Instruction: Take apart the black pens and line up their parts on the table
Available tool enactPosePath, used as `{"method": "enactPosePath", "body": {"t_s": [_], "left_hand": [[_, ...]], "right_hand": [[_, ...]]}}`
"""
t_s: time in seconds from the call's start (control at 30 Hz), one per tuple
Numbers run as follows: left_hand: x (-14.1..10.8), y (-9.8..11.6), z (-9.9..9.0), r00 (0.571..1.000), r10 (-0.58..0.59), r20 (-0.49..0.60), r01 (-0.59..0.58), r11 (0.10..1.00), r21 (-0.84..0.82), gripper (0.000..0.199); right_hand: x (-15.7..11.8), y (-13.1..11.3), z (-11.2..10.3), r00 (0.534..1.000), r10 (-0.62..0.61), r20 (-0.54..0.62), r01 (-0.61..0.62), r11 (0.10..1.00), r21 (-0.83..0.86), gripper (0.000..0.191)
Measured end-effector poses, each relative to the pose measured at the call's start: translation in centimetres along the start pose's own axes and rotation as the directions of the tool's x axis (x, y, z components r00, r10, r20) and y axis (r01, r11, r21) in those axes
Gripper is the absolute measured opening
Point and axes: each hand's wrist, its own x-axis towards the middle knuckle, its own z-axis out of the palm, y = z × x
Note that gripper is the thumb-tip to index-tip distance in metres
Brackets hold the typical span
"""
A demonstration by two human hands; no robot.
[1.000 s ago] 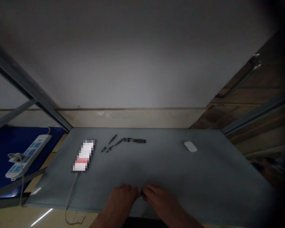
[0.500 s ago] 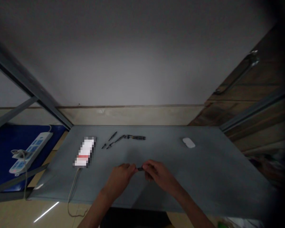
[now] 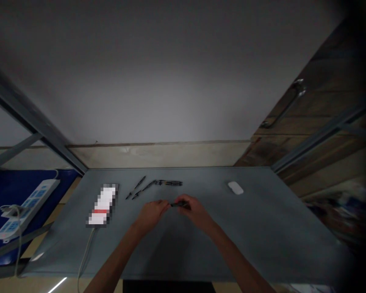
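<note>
Over the middle of the grey table (image 3: 250, 240), my right hand (image 3: 193, 209) pinches a small dark pen-like piece (image 3: 177, 204). The fingers of my left hand (image 3: 154, 213) are closed at the left end of that same piece. Behind my hands lie several thin dark pen-like parts: a slim one (image 3: 139, 184) and a longer one (image 3: 144, 189) slant on the left, and a bundle (image 3: 171, 183) lies flat to their right. My fingers partly cover the held piece, so its exact shape is unclear.
A phone with a blurred screen (image 3: 103, 204) and a cable lies on the left. A white rounded case (image 3: 236, 187) sits at the right. Beyond the left table edge, a white power strip (image 3: 29, 209) rests on a blue surface. Metal frame bars rise at both sides.
The view has shifted slightly. Both hands have moved a little away from me, toward the dark parts, and more of the held piece shows by my right fingers.
</note>
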Motion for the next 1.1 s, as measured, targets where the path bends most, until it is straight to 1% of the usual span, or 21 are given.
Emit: {"method": "enactPosePath", "body": {"t_s": [0.03,0.1,0.2,0.3,0.43,0.53,0.63,0.7,0.87,0.9,0.97,1.1], "left_hand": [[0.2,-0.1,-0.1,1.000,-0.005,-0.001,0.005,1.000,-0.006,0.038],[0.5,-0.3,-0.2,1.000,-0.016,-0.010,0.016,1.000,-0.014,0.039],[0.9,-0.6,-0.1,1.000,-0.017,-0.021,0.017,0.999,-0.035,0.038],[1.2,-1.0,0.3,0.999,-0.043,-0.024,0.041,0.997,-0.060,0.037],[1.5,-2.0,0.9,0.995,-0.099,-0.032,0.095,0.989,-0.112,0.038],[1.8,-2.8,1.2,0.990,-0.094,-0.104,0.077,0.985,-0.152,0.038],[2.3,-3.5,1.7,0.977,-0.074,-0.199,0.055,0.993,-0.103,0.038],[2.6,-3.8,2.1,0.968,-0.064,-0.241,0.050,0.997,-0.062,0.037],[2.3,-4.6,2.7,0.945,-0.105,-0.308,0.105,0.994,-0.017,0.032],[2.1,-4.8,2.7,0.943,-0.116,-0.313,0.116,0.993,-0.019,0.031],[1.7,-5.2,2.8,0.937,-0.142,-0.321,0.138,0.990,-0.034,0.031],[1.1,-5.6,2.9,0.923,-0.193,-0.333,0.185,0.981,-0.057,0.030]], "right_hand": [[0.3,0.1,0.0,1.000,-0.006,0.000,0.006,1.000,0.005,0.031],[0.9,0.3,0.2,1.000,0.016,0.016,-0.016,1.000,-0.003,0.026],[1.8,0.6,0.3,0.999,0.031,0.022,-0.030,0.998,-0.046,0.031],[2.5,0.8,0.2,0.999,-0.041,-0.018,0.039,0.994,-0.102,0.019],[3.1,1.4,-1.0,0.981,-0.157,-0.118,0.134,0.975,-0.179,0.018],[3.4,2.2,-2.2,0.973,-0.177,-0.151,0.149,0.972,-0.182,0.020],[3.6,3.0,-3.1,0.976,-0.157,-0.151,0.130,0.976,-0.174,0.023],[3.6,3.4,-3.5,0.978,-0.144,-0.153,0.118,0.979,-0.167,0.025],[3.4,3.7,-4.4,0.976,-0.120,-0.179,0.084,0.977,-0.194,0.026],[3.3,3.8,-4.6,0.973,-0.112,-0.200,0.070,0.976,-0.205,0.026],[3.3,4.1,-5.0,0.956,-0.099,-0.278,0.030,0.970,-0.243,0.026],[3.6,5.1,-5.3,0.887,-0.104,-0.449,-0.049,0.947,-0.317,0.024]]}}
